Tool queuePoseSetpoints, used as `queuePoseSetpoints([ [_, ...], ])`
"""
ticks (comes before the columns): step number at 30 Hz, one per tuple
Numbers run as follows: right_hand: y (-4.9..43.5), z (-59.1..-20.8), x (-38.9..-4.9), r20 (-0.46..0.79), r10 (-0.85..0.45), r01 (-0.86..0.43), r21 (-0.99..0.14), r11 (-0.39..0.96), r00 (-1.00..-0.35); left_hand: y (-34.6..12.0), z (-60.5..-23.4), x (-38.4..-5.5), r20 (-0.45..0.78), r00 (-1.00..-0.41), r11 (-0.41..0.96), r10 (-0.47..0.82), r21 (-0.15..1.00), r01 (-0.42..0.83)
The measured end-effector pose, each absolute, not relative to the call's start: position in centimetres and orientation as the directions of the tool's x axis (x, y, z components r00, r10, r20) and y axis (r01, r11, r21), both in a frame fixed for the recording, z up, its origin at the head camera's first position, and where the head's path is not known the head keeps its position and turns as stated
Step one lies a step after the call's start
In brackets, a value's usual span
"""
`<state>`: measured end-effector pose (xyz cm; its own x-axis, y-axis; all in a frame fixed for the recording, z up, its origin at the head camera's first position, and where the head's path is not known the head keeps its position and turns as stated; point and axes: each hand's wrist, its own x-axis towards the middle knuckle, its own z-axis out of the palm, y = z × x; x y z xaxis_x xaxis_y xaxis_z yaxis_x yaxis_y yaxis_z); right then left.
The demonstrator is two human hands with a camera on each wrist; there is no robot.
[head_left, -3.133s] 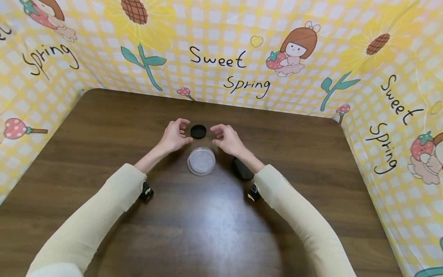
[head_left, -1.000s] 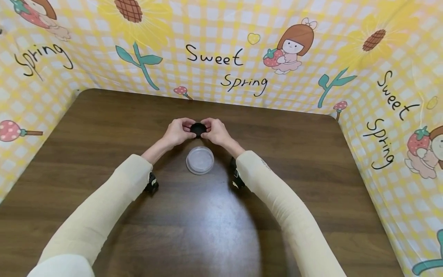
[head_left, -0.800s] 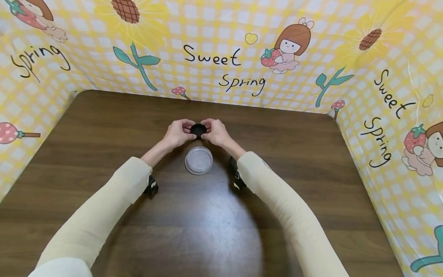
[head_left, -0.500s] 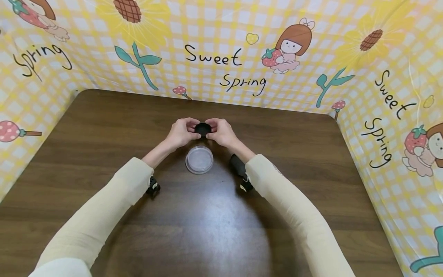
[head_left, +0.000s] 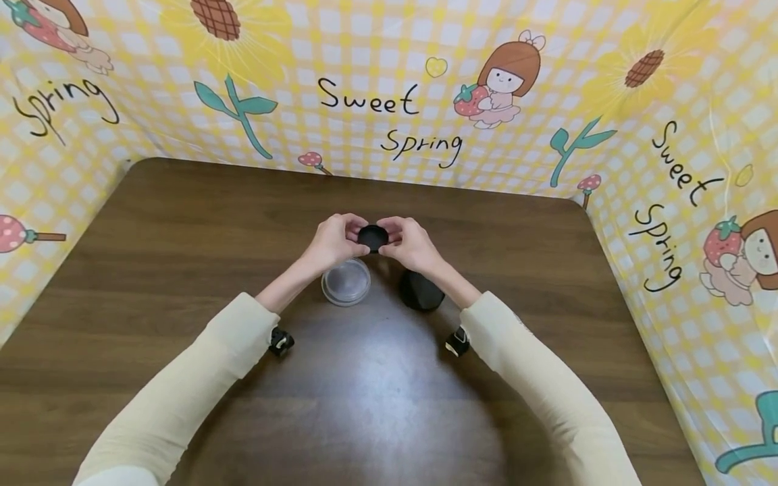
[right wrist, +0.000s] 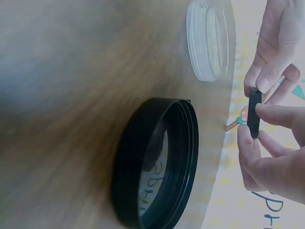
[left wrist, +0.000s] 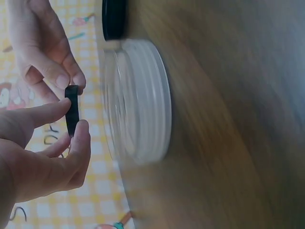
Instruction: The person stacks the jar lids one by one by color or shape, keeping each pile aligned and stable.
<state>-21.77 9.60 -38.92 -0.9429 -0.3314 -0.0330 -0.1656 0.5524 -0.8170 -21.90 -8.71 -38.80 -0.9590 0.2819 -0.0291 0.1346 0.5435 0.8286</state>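
A small round black lid (head_left: pixel 373 237) is held in the air between both hands. My left hand (head_left: pixel 335 241) pinches its left edge with thumb and fingertips. On the opposite edge, my right hand (head_left: pixel 415 246) pinches it the same way. Both wrist views show the small lid (left wrist: pixel 72 114) edge-on, thin and raised above the tabletop. Below the left hand sits a clear round plastic container (head_left: pixel 345 282) on the table. A larger black round lid (head_left: pixel 421 291) lies under the right hand and wrist, with a ridged inner rim in the right wrist view.
The brown wooden table (head_left: pixel 377 405) has rounded far corners. A yellow checked cloth (head_left: pixel 365 40) with printed flowers and lettering stands around its back and sides. A black wrist camera (head_left: pixel 281 341) hangs under each sleeve cuff.
At first both hands were apart on either side of the small black lid on the table. They closed in, pinched it, lifted it, and carried it right and slightly nearer.
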Motion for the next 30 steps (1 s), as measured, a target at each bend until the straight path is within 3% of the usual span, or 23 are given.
queuePoseSetpoints([
  [14,14.9,-38.9,-17.2,-0.014,-0.321,-0.187,-0.789,0.585,-0.947,-3.3,-39.1,-18.6,0.042,-0.924,0.566,0.379,0.779,0.268],
  [30,17.2,-41.3,-15.0,0.02,-0.308,-0.22,-0.742,0.633,-0.951,-0.3,-41.3,-17.2,-0.015,-0.901,0.641,0.433,0.708,0.297],
])
